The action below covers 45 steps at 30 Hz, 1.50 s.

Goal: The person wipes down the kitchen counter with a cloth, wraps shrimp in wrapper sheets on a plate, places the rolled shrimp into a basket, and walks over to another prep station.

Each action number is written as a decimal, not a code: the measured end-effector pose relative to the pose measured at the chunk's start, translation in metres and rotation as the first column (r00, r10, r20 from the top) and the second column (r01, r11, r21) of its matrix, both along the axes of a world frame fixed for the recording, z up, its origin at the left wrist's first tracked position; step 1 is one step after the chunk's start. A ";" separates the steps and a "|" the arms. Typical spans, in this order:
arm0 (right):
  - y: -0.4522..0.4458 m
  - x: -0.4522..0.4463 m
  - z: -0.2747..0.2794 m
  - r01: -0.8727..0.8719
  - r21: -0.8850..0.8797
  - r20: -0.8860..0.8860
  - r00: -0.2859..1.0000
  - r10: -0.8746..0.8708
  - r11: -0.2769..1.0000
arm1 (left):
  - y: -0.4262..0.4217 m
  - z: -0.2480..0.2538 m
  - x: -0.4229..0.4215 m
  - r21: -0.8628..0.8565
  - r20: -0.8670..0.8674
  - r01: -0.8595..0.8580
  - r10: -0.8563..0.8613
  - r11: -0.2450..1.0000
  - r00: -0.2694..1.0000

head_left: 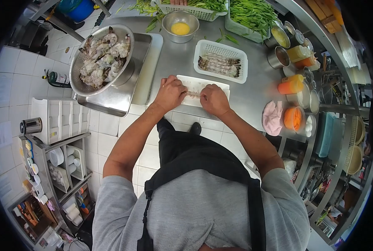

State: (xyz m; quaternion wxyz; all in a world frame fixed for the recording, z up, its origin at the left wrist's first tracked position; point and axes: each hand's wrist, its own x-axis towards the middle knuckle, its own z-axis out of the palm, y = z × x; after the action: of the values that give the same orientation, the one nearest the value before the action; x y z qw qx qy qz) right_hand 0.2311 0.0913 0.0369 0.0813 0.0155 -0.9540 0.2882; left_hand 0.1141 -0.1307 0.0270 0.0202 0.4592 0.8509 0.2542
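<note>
Both my hands are over a white tray [220, 86] at the counter's near edge. My left hand [172, 93] is closed on one end of a pale, stretched-out shrimp [193, 93]. The fingers of my right hand [214, 99] are closed on its other end. Just behind stands a white perforated basket [244, 62] with several shrimps [220, 65] laid side by side. To the left, a steel colander [74, 69] holds a heap of shrimps [104, 58].
A steel bowl [180, 28] of yellow liquid and baskets of greens [249, 14] stand at the back, with another person's fingers [178, 2] there. Sauce bottles [291, 84], containers and a pink cloth [272, 118] line the right. A cutting board [148, 71] lies left.
</note>
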 end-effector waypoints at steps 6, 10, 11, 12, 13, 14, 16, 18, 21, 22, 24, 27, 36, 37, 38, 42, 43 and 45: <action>0.002 -0.001 0.000 0.016 0.005 0.053 0.998 -0.016 1.000 | 0.001 0.000 0.000 -0.015 -0.024 0.023 -0.024 1.000 0.999; 0.015 0.023 0.008 0.066 0.134 -0.069 0.996 -0.058 0.989 | 0.002 0.005 0.002 -0.033 -0.056 0.028 -0.030 0.999 0.998; 0.021 0.027 0.005 0.014 0.125 0.065 0.998 -0.022 0.992 | 0.003 0.007 0.003 -0.032 -0.065 0.035 -0.037 0.999 0.997; 0.024 0.029 0.007 -0.036 0.106 0.198 0.980 0.015 0.994 | 0.005 0.012 0.003 -0.068 -0.039 0.042 -0.045 0.997 0.998; 0.025 0.031 0.008 -0.028 0.106 0.189 0.982 0.008 0.994 | 0.006 0.016 0.003 -0.105 -0.014 0.050 -0.051 0.993 0.999; 0.025 0.034 0.009 -0.009 0.066 0.187 0.982 -0.004 0.998 | 0.008 0.020 0.002 -0.107 -0.017 0.061 -0.063 0.992 0.998; 0.028 0.033 0.023 0.016 0.022 0.182 0.983 -0.019 1.000 | 0.016 0.038 -0.003 -0.106 -0.022 0.088 -0.091 0.991 0.996; 0.037 0.030 0.047 0.032 -0.006 0.179 0.983 -0.030 0.999 | 0.027 0.056 -0.009 -0.100 -0.024 0.110 -0.113 0.989 0.993; 0.070 0.008 0.072 0.067 0.073 0.011 0.998 -0.068 0.995 | 0.061 0.071 -0.033 -0.014 -0.093 0.074 -0.075 0.997 0.993; 0.079 -0.005 0.085 0.096 0.118 -0.024 0.995 -0.094 0.988 | 0.077 0.073 -0.043 0.007 -0.123 0.046 -0.045 0.999 0.991; 0.105 -0.034 0.088 0.122 0.192 -0.066 0.992 -0.111 0.974 | 0.112 0.076 -0.067 -0.017 -0.095 -0.004 0.002 1.000 0.995; 0.141 -0.069 0.062 0.137 0.307 -0.065 0.990 -0.123 0.942 | 0.148 0.060 -0.089 -0.091 -0.157 -0.016 0.002 0.996 0.988; 0.163 -0.087 0.031 -0.011 0.405 0.195 0.978 -0.075 0.914 | 0.164 0.028 -0.094 -0.307 -0.210 0.013 -0.082 0.952 0.974; 0.164 -0.086 0.029 -0.012 0.404 0.183 0.981 -0.067 0.914 | 0.162 0.025 -0.094 -0.314 -0.211 0.016 -0.086 0.949 0.974; 0.163 -0.086 0.026 -0.012 0.404 0.169 0.984 -0.061 0.915 | 0.162 0.023 -0.094 -0.315 -0.209 0.010 -0.079 0.949 0.975; 0.161 -0.089 0.022 -0.016 0.480 0.221 0.970 -0.103 0.877 | 0.163 0.019 -0.096 -0.290 -0.223 0.019 -0.087 0.957 0.971; 0.161 -0.090 0.020 -0.037 0.491 0.245 0.965 -0.098 0.870 | 0.163 0.020 -0.094 -0.295 -0.205 0.030 -0.094 0.955 0.974; 0.159 -0.091 0.021 -0.060 0.500 0.267 0.960 -0.088 0.864 | 0.163 0.020 -0.092 -0.294 -0.222 0.032 -0.101 0.955 0.970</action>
State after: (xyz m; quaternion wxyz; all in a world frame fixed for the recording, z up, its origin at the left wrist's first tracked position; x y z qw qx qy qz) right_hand 0.1401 0.2505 0.0583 -0.0597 -0.0121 -0.9978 0.0280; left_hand 0.0218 0.0325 0.0469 -0.0053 0.5069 0.8591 0.0707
